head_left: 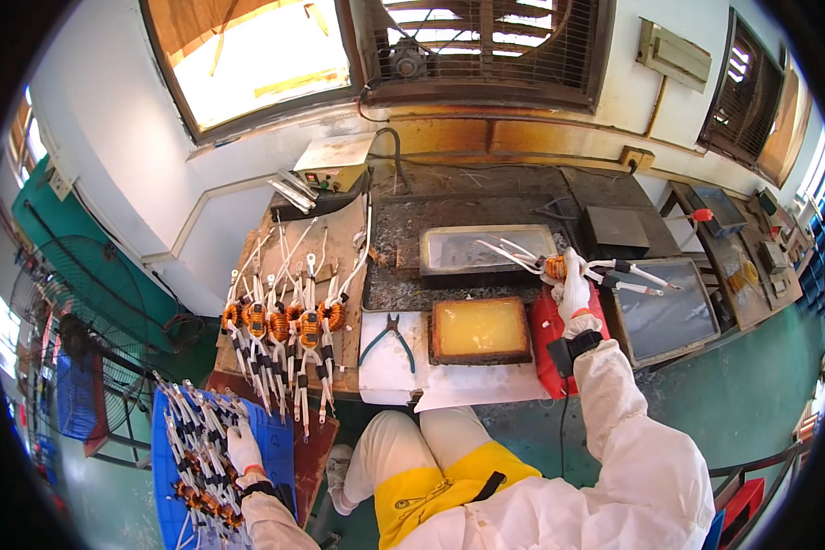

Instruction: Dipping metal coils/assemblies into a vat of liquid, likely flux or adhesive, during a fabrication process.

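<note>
**A:** Your right hand (575, 291) is up over the bench (486, 197), gloved fingers wrapped tight round a coil (554, 268) — orange copper winding, long white sleeved leads.

**B:** And look how those leads run: one bundle fans left over the shallow metal tray (449, 266), the other sticks out right toward the dark flat pan (697, 321). So the coil's long axis lies side to side across you, with the winding right at your fist.

**A:** Where's it sitting over the bench?

**B:** Near the right end, just above the red block (543, 339), between the metal tray and the dark pan. The yellow tray (479, 330) is below and to the left of your grip, close by.

**A:** Your left hand (244, 451) is way down at the lower left, off the bench entirely, resting on the pile of coils (202, 458) in the blue crate (280, 440). Fingers are curled onto the leads there, but you can't tell whether they've actually closed round one.

**B:** So the right hand is the near one for anything at the trays; the left is well apart from them.

**A:** Between the two, a row of finished-looking coils (284, 321) lies on the board at the bench's left edge, leads pointing toward you and away, and blue-handled pliers (390, 337) sit on the white sheet beside the yellow tray.
</note>
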The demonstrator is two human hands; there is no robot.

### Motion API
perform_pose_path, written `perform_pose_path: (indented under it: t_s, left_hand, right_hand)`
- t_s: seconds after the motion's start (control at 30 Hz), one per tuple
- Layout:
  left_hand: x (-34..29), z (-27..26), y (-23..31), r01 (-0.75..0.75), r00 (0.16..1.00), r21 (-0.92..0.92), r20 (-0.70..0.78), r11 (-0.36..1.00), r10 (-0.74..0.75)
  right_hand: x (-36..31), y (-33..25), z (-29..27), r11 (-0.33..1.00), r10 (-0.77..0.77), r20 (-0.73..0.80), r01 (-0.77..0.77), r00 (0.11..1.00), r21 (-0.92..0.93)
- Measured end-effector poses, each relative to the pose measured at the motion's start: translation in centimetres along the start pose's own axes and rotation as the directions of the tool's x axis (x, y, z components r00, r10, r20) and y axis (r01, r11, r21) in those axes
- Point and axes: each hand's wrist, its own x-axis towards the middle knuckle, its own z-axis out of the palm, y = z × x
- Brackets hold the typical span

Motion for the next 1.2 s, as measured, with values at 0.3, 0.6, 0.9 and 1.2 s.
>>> perform_pose_path:
  t_s: [0.3, 0.6, 0.9, 1.2]
  left_hand:
    - [0.2, 0.2, -0.1, -0.003, 1.000, 0.029, -0.018, 1.000, 0.003]
    - [0.3, 0.2, -0.3, -0.002, 1.000, 0.029, -0.023, 1.000, 0.003]
    - [0.1, 0.0, 0.1, 0.023, 1.000, 0.039, -0.003, 0.999, -0.023]
    - [0.4, 0.3, -0.7, -0.032, 0.998, 0.021, -0.044, 0.999, 0.033]
  right_hand:
    - [0.8, 0.4, -0.2, 0.998, 0.056, 0.022, -0.057, 0.998, 0.004]
    - [0.7, 0.3, 0.2, 0.997, 0.054, -0.015, -0.055, 0.998, -0.045]
    - [0.4, 0.4, 0.4, 0.995, -0.007, -0.001, 0.007, 1.000, -0.101]
    - [-0.1, 0.1, 0.8, 0.979, -0.040, 0.000, 0.039, 0.999, -0.202]
